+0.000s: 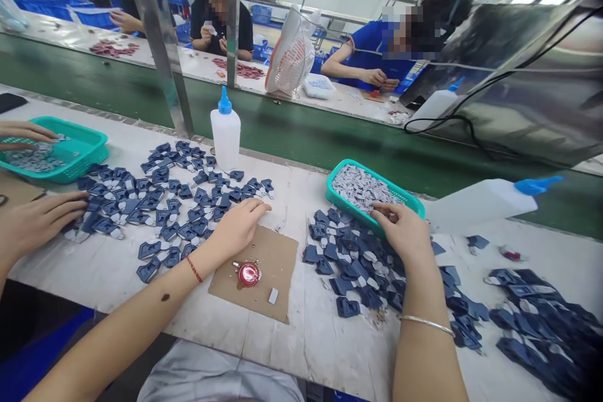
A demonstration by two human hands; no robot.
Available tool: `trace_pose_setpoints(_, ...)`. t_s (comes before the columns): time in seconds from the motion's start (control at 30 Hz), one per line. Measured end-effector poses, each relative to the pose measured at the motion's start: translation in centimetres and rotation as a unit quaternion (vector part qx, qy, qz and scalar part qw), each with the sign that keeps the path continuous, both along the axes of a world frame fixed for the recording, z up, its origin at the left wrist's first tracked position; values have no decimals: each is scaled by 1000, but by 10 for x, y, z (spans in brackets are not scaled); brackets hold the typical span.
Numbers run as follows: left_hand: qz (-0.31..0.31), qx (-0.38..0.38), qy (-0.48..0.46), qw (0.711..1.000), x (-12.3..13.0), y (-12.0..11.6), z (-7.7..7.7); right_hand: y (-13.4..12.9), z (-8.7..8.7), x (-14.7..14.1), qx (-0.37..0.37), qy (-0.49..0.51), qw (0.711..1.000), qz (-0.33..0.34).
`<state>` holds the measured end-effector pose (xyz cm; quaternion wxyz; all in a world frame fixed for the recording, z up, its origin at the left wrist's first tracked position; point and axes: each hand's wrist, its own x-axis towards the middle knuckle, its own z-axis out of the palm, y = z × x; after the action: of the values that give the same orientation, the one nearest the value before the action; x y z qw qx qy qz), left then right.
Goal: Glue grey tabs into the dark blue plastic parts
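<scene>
Reaching to the near side of a green basket, the right hand is held with thumb and fingers bent over the rim, close to the small grey pieces heaped inside; whether one is gripped cannot be told. The left hand is held with its fingers together and slightly curled at the far corner of a cardboard sheet; its grip is hidden from view. On the cardboard, a shiny red round object and a small pale rectangular piece are laid apart. Navy parts are spread over the bench in a left group, a middle group against the basket and a right group; a white bottle with a blue nozzle is stood behind the left group. At far left, a co-worker's hand is placed by the navy parts; across the divider, other people are seated.
</scene>
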<state>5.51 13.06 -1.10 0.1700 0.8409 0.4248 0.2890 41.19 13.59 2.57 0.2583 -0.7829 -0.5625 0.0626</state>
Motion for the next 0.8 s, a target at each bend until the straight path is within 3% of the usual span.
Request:
trace_pose_setpoints(0.3, 16, 76, 58, 995, 8, 1, 11, 6, -2, 1, 1, 16, 998, 55)
trace_pose_setpoints(0.63, -227, 61, 79, 969, 78, 21, 27, -2, 0, -5, 52, 83, 995, 25)
trace_pose_setpoints(0.8, -267, -14, 23, 963, 87, 31, 22, -4, 4, -11, 109, 163, 980, 36)
